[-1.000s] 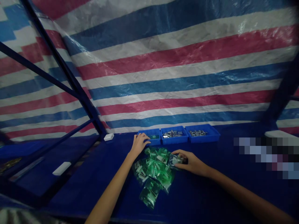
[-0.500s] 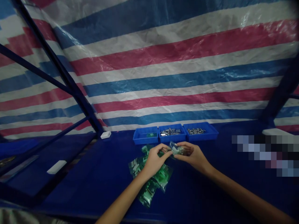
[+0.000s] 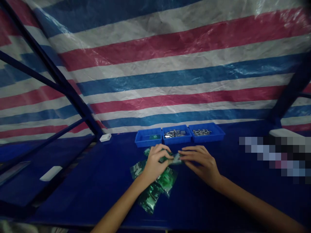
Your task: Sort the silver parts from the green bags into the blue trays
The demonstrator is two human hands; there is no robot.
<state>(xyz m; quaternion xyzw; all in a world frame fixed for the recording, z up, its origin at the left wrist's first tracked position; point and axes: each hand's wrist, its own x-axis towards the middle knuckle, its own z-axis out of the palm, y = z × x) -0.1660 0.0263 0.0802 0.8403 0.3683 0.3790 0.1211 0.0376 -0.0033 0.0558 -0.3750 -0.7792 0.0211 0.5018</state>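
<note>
A small clear plastic bag [image 3: 177,159] with pale contents, too blurred to name, is between my two hands above the table. My left hand [image 3: 156,162] pinches its left side between thumb and fingers. On the other side, my right hand [image 3: 202,163] has its fingertips closed on the bag's right edge, the fingers bent and partly overlapping it. Beneath and left of my left hand lies a pile of clear bags [image 3: 167,181] holding green and whitish parts. My left hand and forearm cover some of that pile.
Behind my hands stand three blue trays: the left tray [image 3: 139,141] with a green piece, the middle tray [image 3: 177,139] and right tray [image 3: 220,136] with small metal parts. White boxes [image 3: 105,138] sit at left. Blue frame posts [image 3: 70,92] and striped sheeting [image 3: 179,72] enclose the blue table [image 3: 80,191].
The bag has flattened and shifted slightly left and down. My right hand's fingers have spread over its right edge. The whole view has shifted a little.
</note>
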